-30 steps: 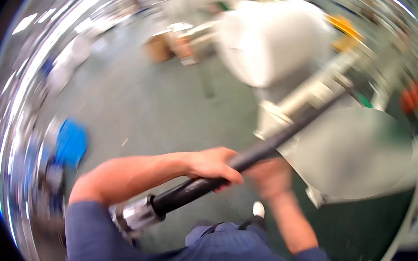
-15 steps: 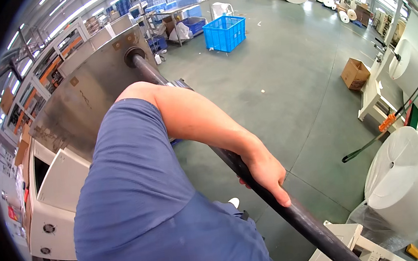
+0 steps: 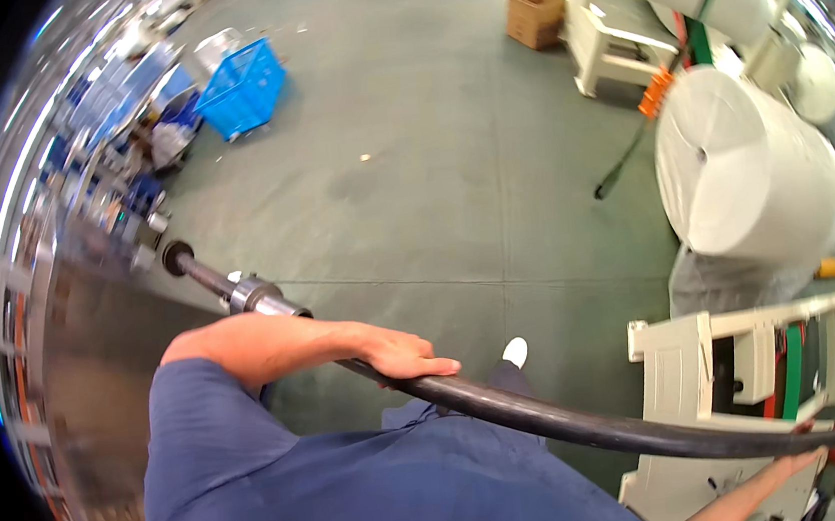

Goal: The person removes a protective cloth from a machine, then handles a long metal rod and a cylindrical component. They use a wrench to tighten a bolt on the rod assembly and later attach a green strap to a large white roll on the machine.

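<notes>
A long dark metal shaft (image 3: 564, 425) crosses in front of my body, running from the left to the lower right. Near its left end sit a shiny metal collar (image 3: 255, 294) and a dark round end flange (image 3: 176, 257). My left hand (image 3: 401, 354) is closed round the shaft, palm on top, thumb lying along it; some fingers are hidden below. Further along to the right, my right hand (image 3: 797, 462) grips the shaft from underneath, with fingertips showing above it.
A cream machine frame (image 3: 675, 376) stands below the shaft's right part. Beyond it are a wrapped white roll (image 3: 731, 170), an orange hook-like handle (image 3: 656, 94) on a strap and a cardboard box (image 3: 535, 18). A blue crate (image 3: 245, 88) stands far left; a metal panel (image 3: 112, 380) is beside me.
My view and body have turned to the right. The shaft's flanged end has come away from the metal panel. My right hand has come into view on the shaft.
</notes>
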